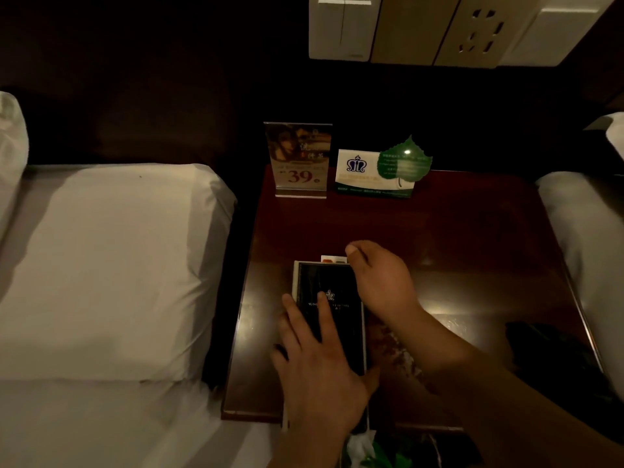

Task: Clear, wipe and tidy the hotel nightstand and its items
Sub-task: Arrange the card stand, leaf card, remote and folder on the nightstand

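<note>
A black hotel folder [329, 282] with a crest lies flat on the dark wooden nightstand [456, 238], near its front left. My left hand [317, 363] rests flat on the folder's near half, fingers spread. My right hand [378, 282] grips the folder's far right corner, thumb up. A small white card [332, 259] with coloured marks peeks out past the folder's far edge. At the back stand an acrylic sign [299, 160] reading 39 and a white card holder [368, 175] with a green leaf card [403, 162].
Beds with white linen flank the nightstand, a pillow [111, 265] on the left one. A wall panel with switches and a socket [439, 28] sits above. A dark object [547, 346] lies at the nightstand's right front. Something white and green [364, 447] shows below the front edge.
</note>
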